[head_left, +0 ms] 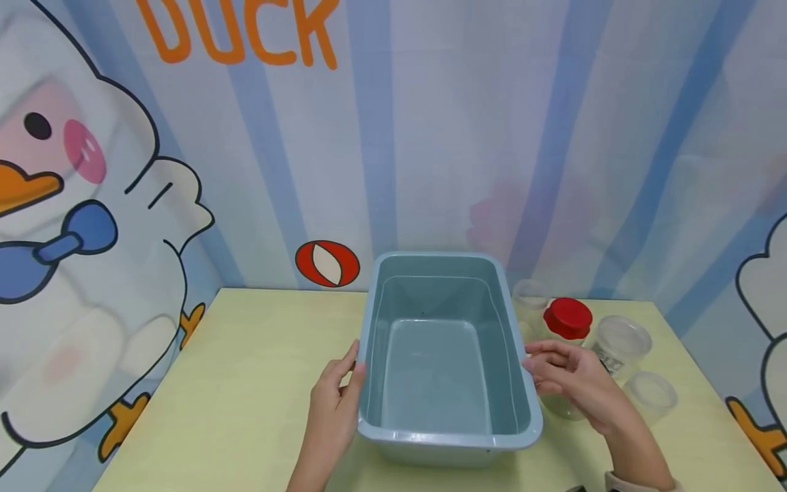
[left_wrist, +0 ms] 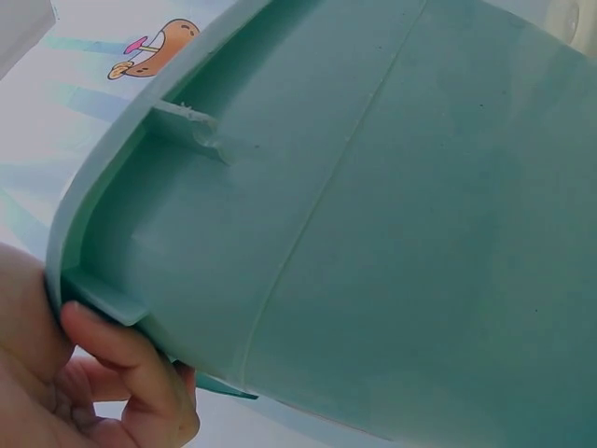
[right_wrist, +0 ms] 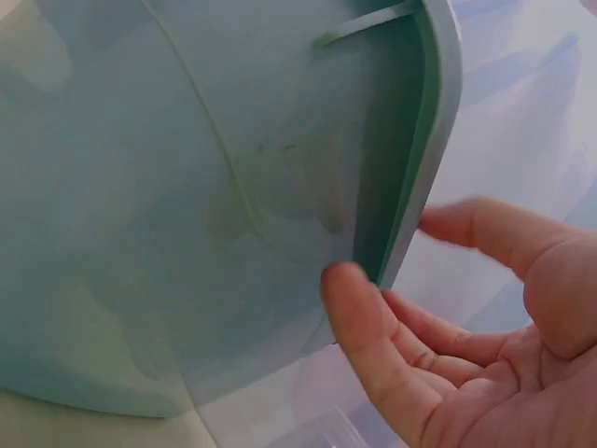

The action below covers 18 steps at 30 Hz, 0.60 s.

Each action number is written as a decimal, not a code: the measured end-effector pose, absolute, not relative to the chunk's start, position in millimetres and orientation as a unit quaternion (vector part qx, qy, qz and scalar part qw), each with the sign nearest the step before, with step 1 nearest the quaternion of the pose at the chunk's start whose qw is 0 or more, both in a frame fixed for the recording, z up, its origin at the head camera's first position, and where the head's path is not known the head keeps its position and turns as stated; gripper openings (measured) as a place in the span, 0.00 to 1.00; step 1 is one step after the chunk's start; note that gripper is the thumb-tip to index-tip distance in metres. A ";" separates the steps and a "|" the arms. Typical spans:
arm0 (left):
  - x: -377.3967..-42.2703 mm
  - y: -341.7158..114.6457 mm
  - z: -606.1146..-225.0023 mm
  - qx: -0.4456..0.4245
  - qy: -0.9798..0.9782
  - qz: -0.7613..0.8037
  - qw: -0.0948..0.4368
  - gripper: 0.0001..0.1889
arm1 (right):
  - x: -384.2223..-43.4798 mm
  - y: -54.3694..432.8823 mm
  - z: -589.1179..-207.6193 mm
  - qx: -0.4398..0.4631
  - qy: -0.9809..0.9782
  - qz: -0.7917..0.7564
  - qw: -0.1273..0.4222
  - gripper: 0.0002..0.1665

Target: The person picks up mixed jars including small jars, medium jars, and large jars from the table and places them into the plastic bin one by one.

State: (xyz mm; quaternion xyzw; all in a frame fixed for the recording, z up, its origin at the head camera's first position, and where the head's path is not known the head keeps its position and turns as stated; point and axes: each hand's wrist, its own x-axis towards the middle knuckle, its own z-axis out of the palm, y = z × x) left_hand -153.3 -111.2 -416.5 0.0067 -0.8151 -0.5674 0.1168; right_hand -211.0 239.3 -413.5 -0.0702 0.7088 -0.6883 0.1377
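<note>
A rectangular blue-green plastic basin point(head_left: 439, 379) stands in the middle of the head view, with nothing in it. My left hand point(head_left: 335, 403) holds its left rim, the thumb on the outer edge and the fingers point(left_wrist: 140, 373) curled beneath the lip. On the opposite side, my right hand point(head_left: 578, 383) pinches the right rim loosely between thumb and fingers point(right_wrist: 359, 327). Close behind that hand stands a clear jar with a red lid point(head_left: 568, 318), partly hidden by the hand and basin.
Several clear containers stand right of the basin: one jar with a clear lid point(head_left: 622, 338), a low one point(head_left: 652, 393) nearer the front, and another point(head_left: 531, 295) behind. The pale yellow table point(head_left: 264, 383) meets a printed duck curtain point(head_left: 430, 137) at the back.
</note>
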 end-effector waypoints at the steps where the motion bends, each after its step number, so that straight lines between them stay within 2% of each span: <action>1: -153.3 -111.3 -416.4 0.007 -0.815 -0.567 0.117 0.26 | -209.7 239.0 -412.0 -0.066 0.722 -0.677 0.125 0.24; 3: -153.7 -111.4 -416.7 0.007 -0.815 -0.567 0.119 0.26 | -207.7 239.7 -409.3 -0.063 0.739 -0.663 0.102 0.26; 10: -153.6 -111.3 -419.2 0.004 -0.815 -0.568 0.118 0.26 | -204.8 247.9 -409.7 -0.085 0.734 -0.674 0.016 0.09; 18: -153.5 -111.8 -417.9 -0.001 -0.811 -0.574 0.114 0.27 | -203.7 249.8 -412.4 -0.064 0.745 -0.660 -0.073 0.10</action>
